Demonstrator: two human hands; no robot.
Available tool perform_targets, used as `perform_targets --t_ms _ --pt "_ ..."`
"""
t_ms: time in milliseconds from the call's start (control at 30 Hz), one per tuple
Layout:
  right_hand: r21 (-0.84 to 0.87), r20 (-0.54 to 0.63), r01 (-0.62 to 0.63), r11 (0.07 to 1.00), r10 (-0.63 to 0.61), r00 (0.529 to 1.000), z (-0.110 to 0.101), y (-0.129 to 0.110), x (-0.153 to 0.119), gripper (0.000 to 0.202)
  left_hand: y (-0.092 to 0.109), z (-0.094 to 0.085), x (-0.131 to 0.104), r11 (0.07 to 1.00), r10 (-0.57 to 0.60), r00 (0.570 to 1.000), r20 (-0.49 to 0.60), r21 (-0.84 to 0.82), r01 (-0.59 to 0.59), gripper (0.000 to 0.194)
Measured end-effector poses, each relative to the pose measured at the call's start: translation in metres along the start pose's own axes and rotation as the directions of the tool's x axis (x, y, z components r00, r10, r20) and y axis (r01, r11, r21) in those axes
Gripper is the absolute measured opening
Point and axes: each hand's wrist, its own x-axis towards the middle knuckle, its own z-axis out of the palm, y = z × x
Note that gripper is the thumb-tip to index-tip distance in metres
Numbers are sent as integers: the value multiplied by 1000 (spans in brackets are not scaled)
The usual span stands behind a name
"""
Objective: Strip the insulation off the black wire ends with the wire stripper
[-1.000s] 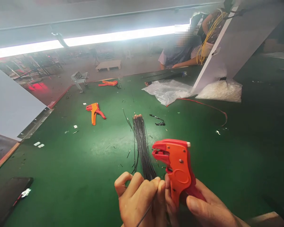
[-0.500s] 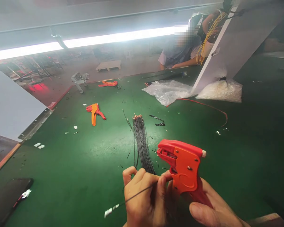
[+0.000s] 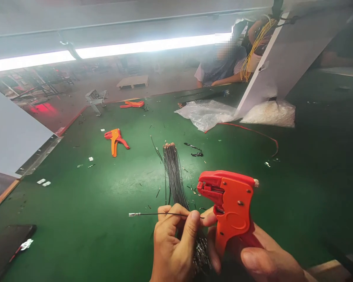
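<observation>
Swung level since earlier, the thin black wire [image 3: 154, 214] should be kept straight in the pinched left grip [image 3: 174, 243], with the red-and-orange pistol-shaped plastic stripper [image 3: 235, 205] clasped by the curled right grip [image 3: 264, 257].

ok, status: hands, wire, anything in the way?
Left hand pinching single black wire. Right hand gripping wire stripper, wire outside its jaws. Wire bundle partly hidden behind left hand.
</observation>
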Motion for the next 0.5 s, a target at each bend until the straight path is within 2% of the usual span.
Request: perform_targets --t_ms 133,367,500 --pt "7 8 1 1000 -1 1000 1 -3 1 51 -1 -7 5 1000 17 995 96 6 -18 38" --pt "39 20 -29 999 28 999 4 -3 1 51 -3 -5 6 999 -18 997 75 -34 21 42" --pt "-12 32 -21 1000 22 999 0 0 2 51 -5 -5 4 998 -33 995 94 -43 37 42"
